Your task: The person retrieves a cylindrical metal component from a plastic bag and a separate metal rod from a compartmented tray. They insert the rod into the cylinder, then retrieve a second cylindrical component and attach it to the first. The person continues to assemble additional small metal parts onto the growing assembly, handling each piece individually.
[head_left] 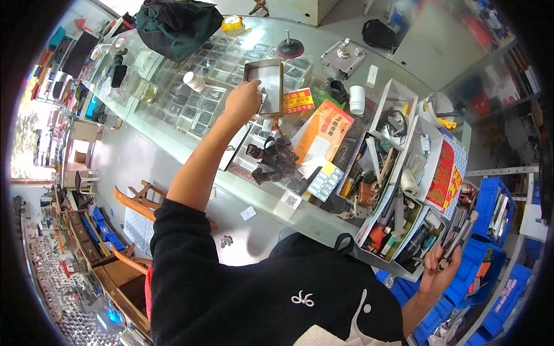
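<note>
My left hand (243, 100) reaches over the glass counter to a shallow metal tray (271, 72). Its fingers are closed at the tray's left side; a small metallic bit shows by the fingertips, too small to name. At the far right, my right hand (441, 270) is closed around long grey metal tools (460, 230), held upright beside the tool boxes. Their exact kind is unclear. A red and yellow card (297, 100) lies against the tray's right side. Nearer to me is a heap of dark straps (272, 158).
A black-green bag (176, 29), yellow tape measure (232, 23) and round backing pad (290, 48) sit at the counter's far side. White boxes crowded with tools (375, 173) line its right end. Blue bins (490, 199) stand at right, a wooden chair (135, 202) at left.
</note>
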The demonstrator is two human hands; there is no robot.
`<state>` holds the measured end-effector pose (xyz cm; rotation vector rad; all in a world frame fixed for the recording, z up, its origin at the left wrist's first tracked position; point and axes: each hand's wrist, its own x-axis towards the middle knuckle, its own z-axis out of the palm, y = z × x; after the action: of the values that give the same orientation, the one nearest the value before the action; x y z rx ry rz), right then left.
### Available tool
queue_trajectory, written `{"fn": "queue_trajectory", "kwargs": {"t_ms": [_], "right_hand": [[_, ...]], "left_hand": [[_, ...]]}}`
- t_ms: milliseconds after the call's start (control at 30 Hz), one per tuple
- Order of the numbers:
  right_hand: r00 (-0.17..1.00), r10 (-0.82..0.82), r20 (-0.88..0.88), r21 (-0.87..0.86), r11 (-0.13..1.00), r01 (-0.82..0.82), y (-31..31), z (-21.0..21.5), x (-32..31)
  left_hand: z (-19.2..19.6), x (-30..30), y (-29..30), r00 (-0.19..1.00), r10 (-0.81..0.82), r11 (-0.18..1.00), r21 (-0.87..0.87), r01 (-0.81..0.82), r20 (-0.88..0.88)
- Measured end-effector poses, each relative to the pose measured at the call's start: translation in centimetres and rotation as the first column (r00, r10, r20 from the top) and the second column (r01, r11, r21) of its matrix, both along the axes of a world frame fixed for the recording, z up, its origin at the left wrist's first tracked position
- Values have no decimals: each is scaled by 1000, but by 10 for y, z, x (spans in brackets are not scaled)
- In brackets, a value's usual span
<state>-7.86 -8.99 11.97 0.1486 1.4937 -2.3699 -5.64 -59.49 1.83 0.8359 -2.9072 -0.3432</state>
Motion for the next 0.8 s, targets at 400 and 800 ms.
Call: {"fn": "queue_trajectory", "kwargs": {"t_ms": [400,800], "right_hand": [[998,-32,50,35,999,30,-11,-5,-14],[990,139,-4,-50,989,-139,-20,9,1]], "left_hand": [[19,28,49,941,-335,935,-144,325,-43],[84,-13,288,792,-238,-205,826,525,-563]]}}
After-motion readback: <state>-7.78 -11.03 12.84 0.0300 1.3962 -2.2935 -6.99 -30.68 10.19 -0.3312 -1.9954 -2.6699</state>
